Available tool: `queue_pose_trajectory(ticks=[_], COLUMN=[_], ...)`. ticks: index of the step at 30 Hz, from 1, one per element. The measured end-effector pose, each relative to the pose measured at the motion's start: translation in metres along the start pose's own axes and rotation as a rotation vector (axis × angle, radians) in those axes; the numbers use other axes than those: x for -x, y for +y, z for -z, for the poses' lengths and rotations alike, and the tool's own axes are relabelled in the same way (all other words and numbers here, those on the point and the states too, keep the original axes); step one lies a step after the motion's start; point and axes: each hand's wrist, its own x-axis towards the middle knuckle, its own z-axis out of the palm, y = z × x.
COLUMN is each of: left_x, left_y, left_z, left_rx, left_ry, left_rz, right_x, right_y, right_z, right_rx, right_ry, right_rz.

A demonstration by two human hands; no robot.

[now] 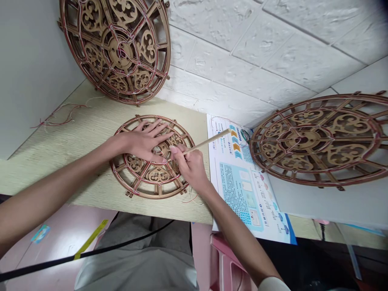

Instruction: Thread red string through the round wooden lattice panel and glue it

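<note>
A round bronze-coloured lattice frame with scroll ornaments lies flat on the table, red and white wires running along its rings. My left hand rests on its upper left part, fingers spread and palm down. In my right hand is a thin wooden stick, gripped near its lower end and slanting up to the right. The stick's lower tip is hidden by my fingers, close to the frame's centre. Loose wire ends stick out at the frame's lower right edge.
A similar round frame leans against the wall at the upper left; another stands tilted at the right. Printed sheets lie beside the table. Loose red and white wires lie at the left. A pink stool is below.
</note>
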Motion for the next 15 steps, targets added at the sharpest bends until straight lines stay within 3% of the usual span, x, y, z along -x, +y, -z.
queue_pose_trajectory(ticks=[3,10,15], left_x=[0.002,0.003,0.002], left_y=[0.002,0.002,0.002], left_z=[0.002,0.002,0.001], left_rx=[0.006,0.027,0.018], left_ry=[0.001,0.010,0.026], left_rz=[0.012,0.011,-0.008], right_x=[-0.002,-0.007,-0.004], right_y=[-0.003,-0.007,0.002], right_z=[0.000,-0.003,0.002], right_rx=[-0.007,-0.065,-0.154], right_ry=[0.010,0.038,0.191], right_rz=[0.002,-0.149,-0.212])
